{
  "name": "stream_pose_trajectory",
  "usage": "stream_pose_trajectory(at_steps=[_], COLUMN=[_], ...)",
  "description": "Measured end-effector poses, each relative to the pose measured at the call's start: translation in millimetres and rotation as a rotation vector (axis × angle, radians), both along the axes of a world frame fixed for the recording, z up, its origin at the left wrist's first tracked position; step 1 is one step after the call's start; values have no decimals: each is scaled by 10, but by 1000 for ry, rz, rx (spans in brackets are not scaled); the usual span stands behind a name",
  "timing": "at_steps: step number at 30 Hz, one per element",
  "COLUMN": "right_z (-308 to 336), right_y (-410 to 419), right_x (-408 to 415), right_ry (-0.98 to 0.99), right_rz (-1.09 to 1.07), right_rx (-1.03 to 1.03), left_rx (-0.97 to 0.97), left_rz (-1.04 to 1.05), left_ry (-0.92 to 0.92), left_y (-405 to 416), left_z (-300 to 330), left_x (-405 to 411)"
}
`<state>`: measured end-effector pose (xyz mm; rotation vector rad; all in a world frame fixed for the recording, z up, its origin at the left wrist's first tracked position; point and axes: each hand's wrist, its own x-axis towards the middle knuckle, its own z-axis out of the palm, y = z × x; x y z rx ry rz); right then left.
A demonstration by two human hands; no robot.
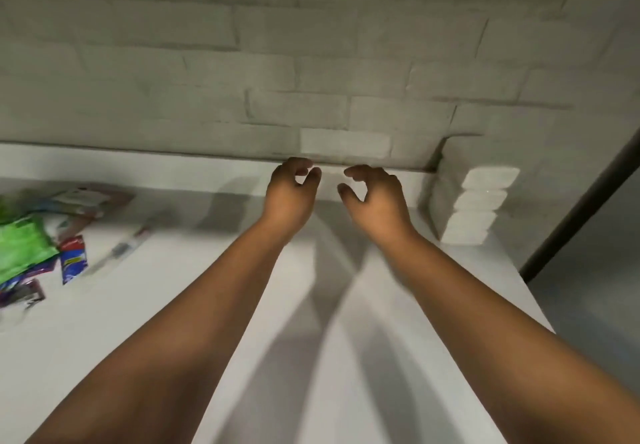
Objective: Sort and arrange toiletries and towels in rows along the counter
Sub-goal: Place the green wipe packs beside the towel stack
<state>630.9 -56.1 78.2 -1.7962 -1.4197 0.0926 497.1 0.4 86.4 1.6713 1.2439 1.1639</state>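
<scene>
Both my arms reach to the back of the white counter (pixel 346 339). My left hand (pixel 291 194) and my right hand (pixel 372 197) hover side by side with fingers loosely curled, and I see nothing held in either. Just beyond the fingertips a pale white folded towel (pixel 345 143) lies against the wall. Three more white folded towels (pixel 479 201) sit in a row along the right wall. At the far left lies a blurred pile of toiletries: a green packet (pixel 24 249), a blue and red sachet (pixel 73 263), a toothbrush (pixel 121 247) and a flat box (pixel 88 197).
A white brick wall (pixel 311 62) closes off the counter's back and right side. The counter's right edge (pixel 519 287) drops to a grey floor beside a dark frame (pixel 581 208). Purple sachets (pixel 24 291) lie at the left edge.
</scene>
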Motion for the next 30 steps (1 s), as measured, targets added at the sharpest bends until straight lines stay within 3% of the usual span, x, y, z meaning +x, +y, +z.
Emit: stream_pose_trajectory(at_steps=[4, 13, 19, 23, 30], right_z=[-143, -555, -857, -985, -1184], right_y=[59, 62, 49, 50, 82], right_x=[-813, -2707, -3887, -4544, -5223], right_ry=[23, 129, 190, 271, 328], right_rz=[148, 371, 495, 582, 504], right_rx=[-52, -182, -330, -440, -590], left_rx=[13, -48, -7, -132, -296], left_rz=[11, 126, 323, 460, 408], left_ry=[36, 312, 560, 728, 669], left_y=[-48, -270, -254, -269, -333], left_z=[-99, -503, -772, -912, -1114], left_x=[-906, -3121, -4528, -5218, -5676])
